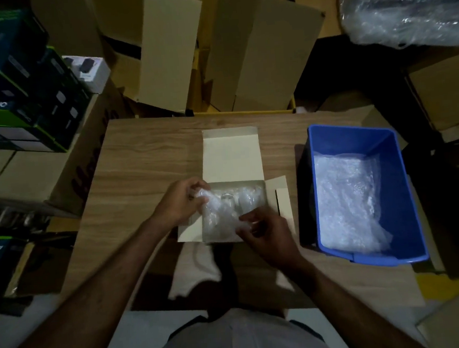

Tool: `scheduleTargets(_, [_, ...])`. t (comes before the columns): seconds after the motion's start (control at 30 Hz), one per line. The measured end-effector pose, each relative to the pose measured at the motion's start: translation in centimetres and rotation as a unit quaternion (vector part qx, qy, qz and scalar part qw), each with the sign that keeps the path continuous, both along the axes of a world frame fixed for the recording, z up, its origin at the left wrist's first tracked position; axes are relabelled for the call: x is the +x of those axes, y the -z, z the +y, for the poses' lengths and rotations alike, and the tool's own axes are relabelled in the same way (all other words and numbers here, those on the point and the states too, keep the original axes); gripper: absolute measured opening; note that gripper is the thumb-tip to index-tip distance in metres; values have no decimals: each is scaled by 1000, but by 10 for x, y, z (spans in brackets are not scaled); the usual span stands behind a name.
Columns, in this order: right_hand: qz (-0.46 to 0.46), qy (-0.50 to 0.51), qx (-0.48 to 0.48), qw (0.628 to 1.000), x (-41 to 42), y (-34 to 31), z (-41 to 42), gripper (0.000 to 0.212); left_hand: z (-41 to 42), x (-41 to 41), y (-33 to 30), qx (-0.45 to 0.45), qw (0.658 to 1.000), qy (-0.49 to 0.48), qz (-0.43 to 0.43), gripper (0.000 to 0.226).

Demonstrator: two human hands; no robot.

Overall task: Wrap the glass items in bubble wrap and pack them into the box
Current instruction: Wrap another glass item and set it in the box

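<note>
A small open cardboard box (232,157) lies on the wooden table, its lid folded back. Over the box I hold a glass item in bubble wrap (218,216). My left hand (182,202) grips the far end of the bundle. My right hand (266,232) pinches the wrap at its near end. A glass rim (228,196) and another wrapped item (248,198) show inside the box, beside the held bundle.
A blue plastic bin (399,188) with loose bubble wrap (348,203) stands to the right on the table (144,158). Stacked cartons crowd the far side and the left. A roll of bubble wrap (407,8) sits at the upper right.
</note>
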State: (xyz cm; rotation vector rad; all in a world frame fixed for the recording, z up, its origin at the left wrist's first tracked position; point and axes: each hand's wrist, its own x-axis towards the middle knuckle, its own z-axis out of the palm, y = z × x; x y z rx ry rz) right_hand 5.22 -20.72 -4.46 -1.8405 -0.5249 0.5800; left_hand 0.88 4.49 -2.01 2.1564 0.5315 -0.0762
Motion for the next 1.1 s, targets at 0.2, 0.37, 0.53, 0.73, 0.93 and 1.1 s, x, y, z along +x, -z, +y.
scheduleTargets(0.2, [-62, -50, -82, 993, -19, 22, 42, 26, 9, 33, 7, 171, 976, 136, 18, 23])
scheduleTargets(0.37, [-79, -81, -136, 984, -25, 32, 62, 29, 9, 40, 26, 280, 938, 205, 13, 26])
scheduleTargets(0.53, [-129, -120, -181, 968, -28, 37, 68, 30, 3, 35, 37, 342, 917, 204, 8, 25])
scheduleTargets(0.73, [-121, -66, -174, 975, -7, 32, 41, 27, 1, 1, 27, 308, 913, 250, 96, 73])
scheduleTargets(0.93, [-270, -49, -261, 926, 17, 29, 31, 55, -11, 4, 36, 403, 873, 248, 115, 83])
scheduleTargets(1.1, [-262, -167, -358, 880, 38, 33, 38, 86, -24, 10, 39, 452, 847, 242, 140, 77])
